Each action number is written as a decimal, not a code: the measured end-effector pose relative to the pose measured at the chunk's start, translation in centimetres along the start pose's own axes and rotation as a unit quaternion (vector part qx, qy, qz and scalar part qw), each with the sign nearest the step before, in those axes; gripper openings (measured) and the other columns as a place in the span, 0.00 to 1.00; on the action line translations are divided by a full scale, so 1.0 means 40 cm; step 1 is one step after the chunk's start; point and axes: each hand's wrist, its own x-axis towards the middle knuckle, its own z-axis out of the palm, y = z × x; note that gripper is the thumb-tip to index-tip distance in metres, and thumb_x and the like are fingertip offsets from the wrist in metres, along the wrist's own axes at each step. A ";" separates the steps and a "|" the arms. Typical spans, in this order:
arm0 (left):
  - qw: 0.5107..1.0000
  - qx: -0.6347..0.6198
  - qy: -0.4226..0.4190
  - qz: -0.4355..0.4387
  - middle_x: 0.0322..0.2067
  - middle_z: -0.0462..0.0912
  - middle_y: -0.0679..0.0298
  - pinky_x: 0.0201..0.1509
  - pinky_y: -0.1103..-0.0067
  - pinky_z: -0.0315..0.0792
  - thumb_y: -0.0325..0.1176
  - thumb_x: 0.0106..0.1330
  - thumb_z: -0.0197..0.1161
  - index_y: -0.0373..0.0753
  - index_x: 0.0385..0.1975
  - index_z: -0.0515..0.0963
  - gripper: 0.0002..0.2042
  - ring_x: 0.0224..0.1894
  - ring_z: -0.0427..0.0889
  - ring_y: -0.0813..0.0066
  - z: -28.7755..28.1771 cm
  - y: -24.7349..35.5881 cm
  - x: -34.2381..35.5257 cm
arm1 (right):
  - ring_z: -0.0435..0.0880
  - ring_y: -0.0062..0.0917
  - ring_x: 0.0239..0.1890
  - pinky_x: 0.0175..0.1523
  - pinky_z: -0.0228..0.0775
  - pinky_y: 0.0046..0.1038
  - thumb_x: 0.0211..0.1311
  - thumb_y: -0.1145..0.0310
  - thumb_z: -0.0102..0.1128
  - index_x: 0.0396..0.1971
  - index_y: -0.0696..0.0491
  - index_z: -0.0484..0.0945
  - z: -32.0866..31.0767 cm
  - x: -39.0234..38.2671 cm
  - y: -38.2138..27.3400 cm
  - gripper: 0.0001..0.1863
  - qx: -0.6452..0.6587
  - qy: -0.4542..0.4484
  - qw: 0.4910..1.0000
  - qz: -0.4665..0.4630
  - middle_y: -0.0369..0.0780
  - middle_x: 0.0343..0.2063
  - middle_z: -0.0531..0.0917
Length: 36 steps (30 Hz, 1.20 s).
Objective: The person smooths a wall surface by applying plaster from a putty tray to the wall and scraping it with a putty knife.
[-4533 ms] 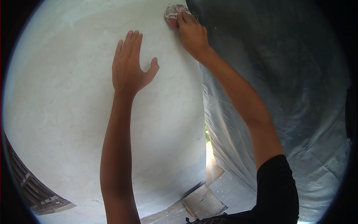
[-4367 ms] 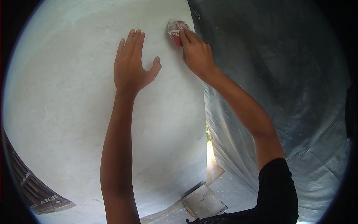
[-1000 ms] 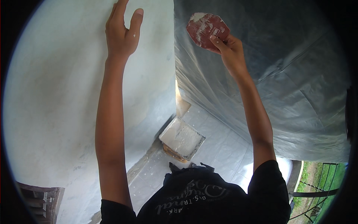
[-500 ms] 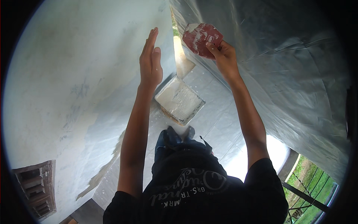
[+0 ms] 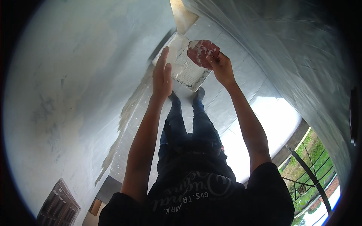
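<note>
White plastered wall (image 5: 75,86) fills the whole left half of the frame, mottled grey in patches, curving with the lens. Clear plastic sheeting (image 5: 301,56) covers the upper right and right side, wrinkled and glossy. Between them, pale tiled floor (image 5: 241,90) runs from top centre down to the lower right, with a bright glare patch right of centre. Ragged strip of plaster residue lies along the wall-floor joint, left of centre.

Person's dark shirt (image 5: 200,199) sits at bottom centre, blue jeans (image 5: 192,128) above it, feet near frame centre-top. Metal railing (image 5: 309,173) and green grass show at lower right. Stack of brown latticed blocks (image 5: 58,205) at lower left.

White rectangular tray (image 5: 181,69) lies on the floor at upper centre, just past the feet, coated in white material.

Both forearms rise from the bottom toward upper centre. Left hand (image 5: 162,75) is flat and edge-on, fingers straight and together, holding nothing, seen in front of the tray's left end. Right hand (image 5: 220,67) pinches a sheet of reddish sandpaper (image 5: 203,52) by its right edge, thumb and fingertips closed on it. Sandpaper is held up in the air at upper centre, overlapping the tray's right end in view, dusted white across its face. Hands are near each other but apart.
</note>
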 end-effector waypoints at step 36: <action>0.972 0.032 -0.117 -0.203 0.69 0.66 0.43 0.75 0.63 0.57 0.36 0.75 0.43 0.31 0.70 0.62 0.26 0.72 0.63 0.47 0.137 -0.569 -0.238 | 0.85 0.54 0.43 0.49 0.76 0.48 0.60 0.66 0.58 0.38 0.60 0.80 0.190 0.099 0.667 0.13 -0.283 0.147 0.937 0.141 0.57 0.35 0.85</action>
